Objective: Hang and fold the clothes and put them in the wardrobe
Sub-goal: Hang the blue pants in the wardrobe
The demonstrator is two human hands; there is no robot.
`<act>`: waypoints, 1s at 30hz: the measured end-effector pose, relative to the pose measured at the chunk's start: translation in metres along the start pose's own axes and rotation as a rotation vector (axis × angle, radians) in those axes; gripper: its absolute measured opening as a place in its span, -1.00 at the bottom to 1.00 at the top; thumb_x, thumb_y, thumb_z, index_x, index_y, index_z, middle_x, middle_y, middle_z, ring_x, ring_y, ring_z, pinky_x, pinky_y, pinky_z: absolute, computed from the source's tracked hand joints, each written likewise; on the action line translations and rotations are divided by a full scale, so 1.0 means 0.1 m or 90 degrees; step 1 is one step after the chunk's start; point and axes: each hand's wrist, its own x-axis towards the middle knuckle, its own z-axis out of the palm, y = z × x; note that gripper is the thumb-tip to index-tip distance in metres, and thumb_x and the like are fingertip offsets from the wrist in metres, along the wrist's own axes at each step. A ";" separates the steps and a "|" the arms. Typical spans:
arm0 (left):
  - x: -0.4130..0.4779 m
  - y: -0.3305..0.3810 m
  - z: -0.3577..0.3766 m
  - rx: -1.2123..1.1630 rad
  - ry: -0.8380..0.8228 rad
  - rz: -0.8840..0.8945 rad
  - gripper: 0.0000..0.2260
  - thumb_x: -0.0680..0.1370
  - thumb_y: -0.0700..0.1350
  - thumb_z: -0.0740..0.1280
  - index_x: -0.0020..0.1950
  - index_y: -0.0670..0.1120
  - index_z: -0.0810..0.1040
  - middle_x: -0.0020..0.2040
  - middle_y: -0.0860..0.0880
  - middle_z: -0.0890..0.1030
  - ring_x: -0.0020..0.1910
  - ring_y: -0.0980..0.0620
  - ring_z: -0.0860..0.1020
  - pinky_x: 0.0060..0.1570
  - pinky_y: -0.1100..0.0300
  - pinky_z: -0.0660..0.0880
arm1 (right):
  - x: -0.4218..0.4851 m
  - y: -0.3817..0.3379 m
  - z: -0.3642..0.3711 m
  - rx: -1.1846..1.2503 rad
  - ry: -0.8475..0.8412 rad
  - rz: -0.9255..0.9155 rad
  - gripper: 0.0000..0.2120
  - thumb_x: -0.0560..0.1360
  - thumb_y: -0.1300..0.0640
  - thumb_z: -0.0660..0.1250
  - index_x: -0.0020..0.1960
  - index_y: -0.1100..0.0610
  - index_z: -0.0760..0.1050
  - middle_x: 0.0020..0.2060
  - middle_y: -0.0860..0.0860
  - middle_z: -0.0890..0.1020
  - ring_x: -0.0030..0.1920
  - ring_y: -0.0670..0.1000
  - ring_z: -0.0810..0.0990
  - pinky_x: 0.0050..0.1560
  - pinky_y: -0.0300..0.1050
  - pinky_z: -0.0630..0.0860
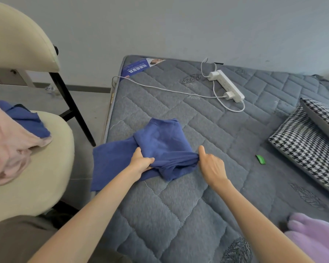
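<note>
- A blue garment lies partly folded near the left edge of a grey quilted mattress, 1 end hanging over that edge.
- The left hand grips a bunched fold; the right hand pinches the fabric's other end, thumb raised.
- A white power strip lies at the mattress's far end.
- A pink garment sits on a cream chair left of the mattress.

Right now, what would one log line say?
step: folding | left hand: grips blue garment | right hand: pinches its edge | surface: mattress
</note>
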 end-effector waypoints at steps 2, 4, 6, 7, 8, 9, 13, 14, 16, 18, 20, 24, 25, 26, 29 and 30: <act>0.00 0.01 0.01 0.004 -0.001 0.005 -0.59 0.51 -0.39 0.27 0.31 -0.14 0.33 0.22 -0.13 0.49 0.17 -0.09 0.50 0.02 0.08 0.51 | -0.02 0.00 0.03 0.001 0.014 0.025 -0.80 0.56 0.31 0.08 0.16 0.17 0.21 -0.25 0.07 0.61 -0.34 0.12 0.51 -0.36 -0.09 0.32; 0.00 0.01 0.01 0.010 0.007 0.006 -0.60 0.51 -0.39 0.27 0.31 -0.15 0.33 0.23 -0.15 0.49 0.18 -0.11 0.50 0.07 0.05 0.51 | -0.05 -0.01 0.06 0.004 0.023 0.037 -0.81 0.58 0.30 0.09 0.18 0.17 0.20 -0.25 0.07 0.61 -0.35 0.12 0.51 -0.35 -0.09 0.33; 0.01 -0.01 0.00 0.016 0.015 0.006 -0.63 0.51 -0.39 0.27 0.27 -0.14 0.34 0.22 -0.16 0.49 0.18 -0.11 0.50 0.06 0.05 0.51 | -0.11 -0.01 0.12 0.029 0.034 0.037 -0.85 0.60 0.27 0.06 0.16 0.18 0.20 -0.25 0.08 0.61 -0.35 0.14 0.52 -0.34 -0.09 0.32; 0.01 -0.02 -0.01 0.021 0.019 0.005 -0.64 0.51 -0.39 0.27 0.25 -0.14 0.34 0.22 -0.17 0.48 0.17 -0.11 0.50 0.06 0.05 0.51 | -0.14 -0.01 0.15 0.046 0.040 0.038 -0.88 0.60 0.26 0.04 0.14 0.19 0.21 -0.26 0.09 0.61 -0.35 0.15 0.54 -0.35 -0.09 0.30; 0.01 -0.04 -0.02 0.032 0.025 0.004 -0.64 0.51 -0.38 0.26 0.26 -0.14 0.34 0.22 -0.17 0.48 0.16 -0.11 0.49 0.08 0.04 0.51 | -0.17 -0.01 0.17 0.059 0.041 0.038 -0.89 0.60 0.25 0.03 0.13 0.19 0.22 -0.26 0.09 0.62 -0.33 0.17 0.56 -0.35 -0.09 0.29; 0.00 -0.05 -0.04 0.046 0.033 0.003 -0.64 0.50 -0.38 0.26 0.26 -0.14 0.34 0.22 -0.17 0.49 0.16 -0.11 0.49 0.11 0.02 0.51 | -0.20 0.00 0.20 0.066 0.034 0.031 -0.88 0.60 0.24 0.03 0.13 0.19 0.23 -0.26 0.10 0.62 -0.30 0.18 0.58 -0.35 -0.08 0.27; -0.04 -0.07 -0.05 0.035 0.050 -0.027 -0.65 0.52 -0.34 0.25 0.26 -0.10 0.33 0.19 -0.14 0.51 0.10 -0.10 0.52 0.02 -0.04 0.55 | -0.34 0.01 0.31 0.103 -0.030 -0.053 -0.84 0.51 0.15 0.13 0.06 0.12 0.22 -0.26 0.02 0.56 -0.24 0.16 0.57 -0.37 -0.07 0.25; -0.06 -0.06 -0.05 0.009 0.040 -0.047 -0.63 0.53 -0.30 0.27 0.29 -0.07 0.31 0.18 -0.09 0.51 0.08 -0.08 0.52 -0.09 -0.02 0.56 | -0.36 0.02 0.32 0.129 -0.036 -0.064 -0.82 0.46 0.16 0.17 0.00 0.10 0.20 -0.26 -0.01 0.50 -0.23 0.13 0.54 -0.37 -0.07 0.24; -0.11 -0.03 -0.05 -0.038 -0.004 -0.082 -0.51 0.52 -0.23 0.35 0.36 0.02 0.24 0.20 0.00 0.49 0.11 -0.07 0.52 -0.20 0.02 0.55 | -0.36 0.02 0.32 0.169 -0.035 -0.069 -0.80 0.40 0.22 0.20 -0.04 0.09 0.21 -0.21 -0.02 0.45 -0.16 0.11 0.48 -0.33 -0.07 0.25; -0.14 -0.03 -0.03 -0.031 -0.048 -0.097 -0.36 0.47 -0.24 0.42 0.40 0.10 0.16 0.25 0.07 0.44 0.20 -0.06 0.48 -0.08 -0.03 0.55 | -0.35 0.03 0.32 0.156 -0.038 -0.070 -0.75 0.40 0.28 0.18 0.06 0.14 0.29 -0.18 0.05 0.53 -0.16 0.16 0.52 -0.33 -0.07 0.26; -0.16 -0.05 -0.01 0.001 -0.069 -0.092 -0.22 0.44 -0.33 0.42 0.44 0.15 0.08 0.28 0.09 0.38 0.23 -0.03 0.43 -0.06 0.02 0.54 | -0.33 0.04 0.33 0.110 -0.048 -0.075 -0.67 0.40 0.29 0.18 0.16 0.15 0.29 -0.22 0.11 0.58 -0.22 0.21 0.55 -0.34 -0.06 0.26; -0.16 -0.11 -0.01 0.037 -0.060 -0.068 -0.17 0.44 -0.42 0.34 0.50 0.13 0.02 0.33 0.06 0.35 0.22 0.00 0.40 -0.13 0.12 0.52 | -0.30 0.05 0.27 0.163 -0.176 -0.057 -0.78 0.38 0.16 0.23 -0.02 0.07 0.24 -0.23 0.09 0.57 -0.22 0.21 0.52 -0.32 -0.07 0.30; -0.16 -0.11 -0.03 0.050 -0.049 -0.058 -0.20 0.44 -0.40 0.34 0.50 0.11 0.04 0.34 0.05 0.35 0.21 0.00 0.40 -0.10 0.11 0.51 | -0.27 0.04 0.23 0.180 -0.214 -0.050 -0.76 0.39 0.11 0.25 -0.02 0.08 0.24 -0.24 0.06 0.56 -0.23 0.17 0.50 -0.31 -0.07 0.31; -0.16 -0.11 -0.06 0.065 -0.031 -0.046 -0.24 0.45 -0.38 0.35 0.50 0.07 0.07 0.33 0.02 0.37 0.19 -0.01 0.42 -0.10 0.10 0.51 | -0.24 0.03 0.19 0.211 -0.249 -0.041 -0.73 0.38 0.09 0.28 -0.02 0.09 0.23 -0.24 0.02 0.53 -0.23 0.13 0.47 -0.32 -0.07 0.31; -0.11 -0.08 -0.10 0.081 0.043 -0.001 -0.38 0.47 -0.28 0.38 0.45 -0.03 0.21 0.29 -0.05 0.45 0.17 -0.04 0.47 0.06 0.02 0.53 | -0.11 -0.05 0.06 0.347 -0.355 -0.003 -0.57 0.36 0.07 0.39 0.07 0.08 0.22 -0.12 -0.04 0.38 -0.02 0.04 0.32 -0.19 -0.16 0.30; -0.09 -0.06 -0.11 0.076 0.060 0.008 -0.41 0.47 -0.25 0.39 0.44 -0.05 0.24 0.28 -0.07 0.47 0.19 -0.06 0.48 0.16 -0.03 0.49 | -0.07 -0.08 0.02 0.376 -0.370 0.010 -0.49 0.35 0.04 0.44 0.14 0.07 0.21 -0.03 -0.03 0.35 0.06 0.03 0.27 -0.07 -0.16 0.30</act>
